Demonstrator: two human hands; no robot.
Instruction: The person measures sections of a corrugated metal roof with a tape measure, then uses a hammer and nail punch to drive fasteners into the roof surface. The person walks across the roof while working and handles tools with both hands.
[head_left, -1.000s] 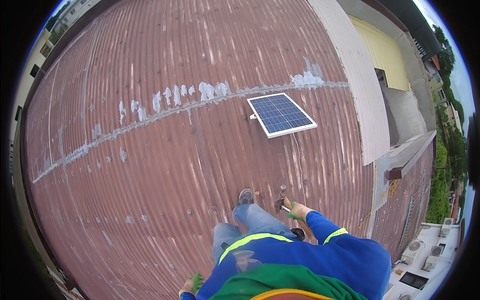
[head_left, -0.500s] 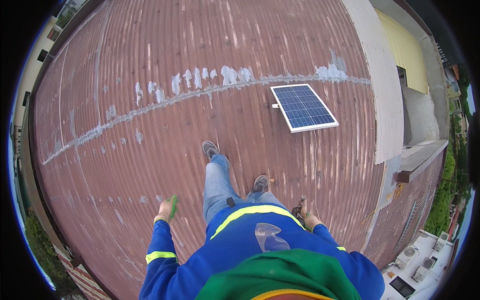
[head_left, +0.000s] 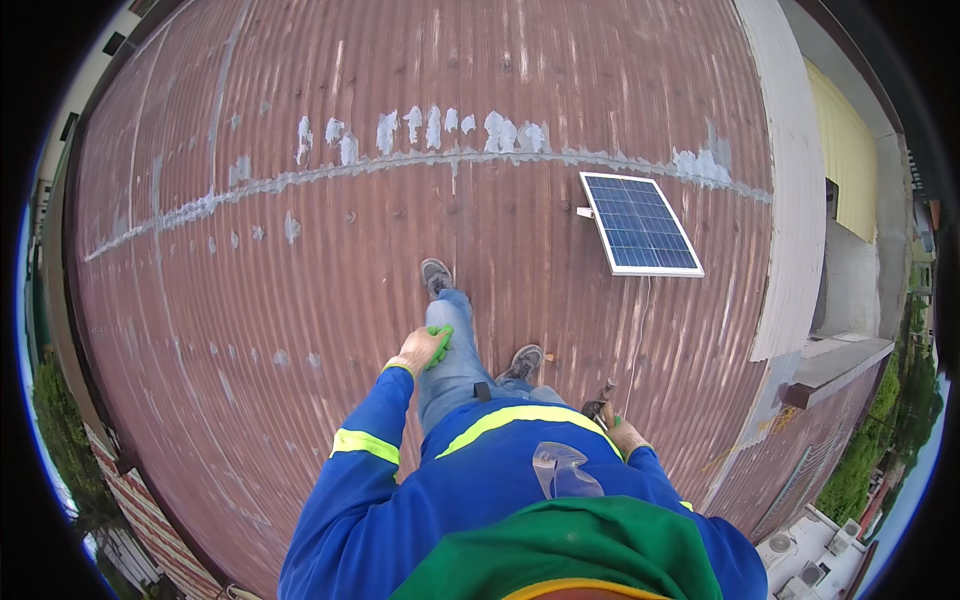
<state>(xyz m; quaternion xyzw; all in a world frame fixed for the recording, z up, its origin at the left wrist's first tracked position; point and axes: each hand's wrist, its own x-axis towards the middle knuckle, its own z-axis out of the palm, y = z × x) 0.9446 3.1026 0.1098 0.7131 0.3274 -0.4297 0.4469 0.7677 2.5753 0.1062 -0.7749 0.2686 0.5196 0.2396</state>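
Note:
My left hand [head_left: 420,349], in a pale knitted glove with green-coated fingers, hangs in front of my left thigh. Its fingers are loosely curved and apart, and nothing shows in them; I cannot tell whether they touch the jeans [head_left: 452,345]. Beside my right hip, my right hand [head_left: 626,436] is closed on a dark hand tool [head_left: 598,407] with a metal head; its handle is mostly hidden by the hand and my jacket. Ahead to the right, a framed solar panel [head_left: 642,226] lies on the ribbed metal roof, apart from both hands.
The rust-brown corrugated roof [head_left: 330,240] is crossed by a grey sealed seam [head_left: 370,166] with pale patches. A thin cable [head_left: 645,310] runs from the panel toward me. At the right stand a concrete ledge [head_left: 840,372] and a wall; lower rooftops lie beyond the edges.
My left hand has swung forward and right, from out beside me to before my left thigh. The panel and roof now appear farther right in view; my right hand keeps the tool.

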